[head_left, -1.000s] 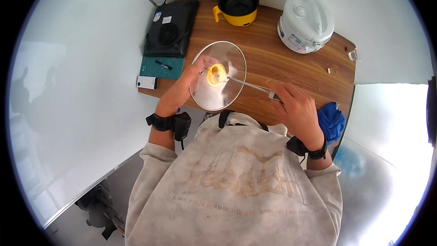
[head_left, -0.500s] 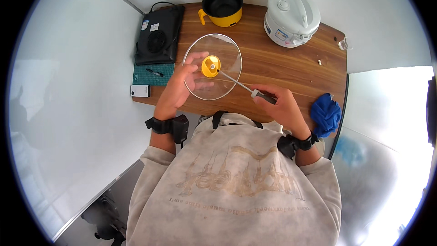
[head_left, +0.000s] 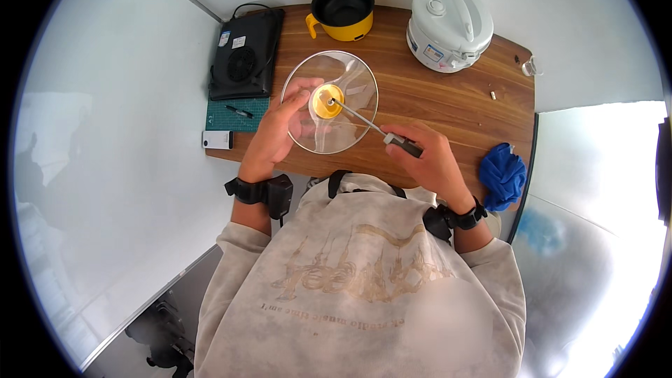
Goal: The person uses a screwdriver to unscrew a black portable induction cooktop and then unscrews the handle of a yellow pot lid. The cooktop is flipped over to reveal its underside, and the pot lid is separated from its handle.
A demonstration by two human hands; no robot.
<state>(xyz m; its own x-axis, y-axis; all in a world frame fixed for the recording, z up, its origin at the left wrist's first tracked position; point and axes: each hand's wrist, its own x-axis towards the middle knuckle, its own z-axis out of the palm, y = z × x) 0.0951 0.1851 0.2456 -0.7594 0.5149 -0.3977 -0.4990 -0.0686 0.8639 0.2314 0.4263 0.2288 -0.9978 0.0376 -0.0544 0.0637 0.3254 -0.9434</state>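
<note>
A round glass lid (head_left: 350, 129) with a metal rim is held up over the near part of the table. At its centre is a yellow knob (head_left: 320, 103) with a screw in the middle. My left hand (head_left: 283, 122) grips the lid from the left, its fingers behind the glass and around the knob. A screwdriver (head_left: 364, 121) with a grey and black handle is in my right hand (head_left: 428, 154), closed around the handle. The screwdriver's tip meets the screw at the knob's centre. A black wrist strap is on each forearm.
Behind the lid stands a yellow pot (head_left: 346, 31) with a black inside. A white rice cooker (head_left: 448, 35) is at the back right, a black hotplate (head_left: 241, 59) at the left. A green cutting mat (head_left: 220, 115), a phone (head_left: 218, 140) and a blue cloth (head_left: 502, 176) lie nearer.
The screwdriver's tip has moved left and up onto the screw in the knob. The lid has tilted a little and shifted slightly right, with reflections now across the glass.
</note>
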